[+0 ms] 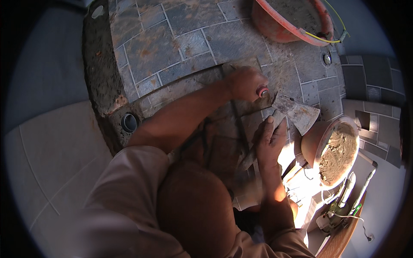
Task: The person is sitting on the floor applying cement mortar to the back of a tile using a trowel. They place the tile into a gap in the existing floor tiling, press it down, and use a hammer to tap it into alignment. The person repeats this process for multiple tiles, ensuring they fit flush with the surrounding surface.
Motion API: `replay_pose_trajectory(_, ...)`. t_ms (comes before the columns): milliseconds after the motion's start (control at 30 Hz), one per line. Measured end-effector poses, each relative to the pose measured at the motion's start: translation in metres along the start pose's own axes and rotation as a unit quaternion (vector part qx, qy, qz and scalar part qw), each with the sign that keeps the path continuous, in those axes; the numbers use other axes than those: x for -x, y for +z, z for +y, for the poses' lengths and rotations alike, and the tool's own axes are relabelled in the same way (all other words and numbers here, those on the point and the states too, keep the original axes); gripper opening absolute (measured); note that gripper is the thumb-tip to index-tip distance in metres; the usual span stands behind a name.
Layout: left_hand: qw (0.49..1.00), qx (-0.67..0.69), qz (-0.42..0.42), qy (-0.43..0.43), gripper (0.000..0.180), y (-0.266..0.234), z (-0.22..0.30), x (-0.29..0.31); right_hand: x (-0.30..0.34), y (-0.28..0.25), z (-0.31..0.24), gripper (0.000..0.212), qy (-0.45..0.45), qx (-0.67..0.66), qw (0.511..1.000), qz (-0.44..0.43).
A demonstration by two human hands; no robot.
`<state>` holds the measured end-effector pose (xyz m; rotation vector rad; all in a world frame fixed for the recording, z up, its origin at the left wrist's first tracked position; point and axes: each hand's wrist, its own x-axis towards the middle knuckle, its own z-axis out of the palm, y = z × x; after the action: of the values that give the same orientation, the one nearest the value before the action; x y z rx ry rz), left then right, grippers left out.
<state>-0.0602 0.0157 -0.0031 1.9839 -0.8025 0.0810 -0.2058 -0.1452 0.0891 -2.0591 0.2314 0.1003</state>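
My left hand point(246, 84) is closed around a tool handle with a red end point(262, 91), over the tiled floor. The rest of that tool is hidden, so its kind does not show. My right hand point(272, 139) grips the handle of a hatchet-like tool, thumb laid along it. This tool's flared grey blade point(301, 115) is smeared with mortar and points right, towards a round tub of mortar point(339, 155). A gap separates my two hands, the left one farther away. Under them lies a shadowed, recessed patch of floor point(221, 148).
A red bucket of mortar point(279, 23) with a yellow handle stands at the far right. Grey patterned tiles point(150, 47) cover the far floor. On the left are a rough dark trench point(100, 64) and an open pipe end point(128, 123). A corded device point(337, 217) lies lower right.
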Motion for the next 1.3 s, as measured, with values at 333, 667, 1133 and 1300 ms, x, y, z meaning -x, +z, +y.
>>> replay_pose_trajectory(333, 0.991, -0.025, 0.133, -0.020, 0.017, -0.033, 0.044, 0.016, -0.053, -0.026, 0.069, 0.047, -0.041, 0.217, 0.971, 0.087)
replay_pose_trajectory(667, 0.903, -0.072, 0.270, -0.327, 0.031, -0.115, 0.053, 0.125, -0.068, -0.046, 0.109, 0.044, -0.031, 0.381, 0.907, 0.179)
replay_pose_trajectory(1133, 0.870, -0.042, 0.111, -0.478, 0.027, -0.077, 0.082, 0.266, -0.138, 0.117, 0.041, 0.057, -0.114, 0.420, 0.900, 0.021)
replay_pose_trajectory(1300, 0.829, -0.098, -0.010, -0.550, 0.029, -0.065, 0.093, 0.328, -0.124, 0.125, 0.049, 0.060, -0.204, 0.381, 0.901, 0.038)
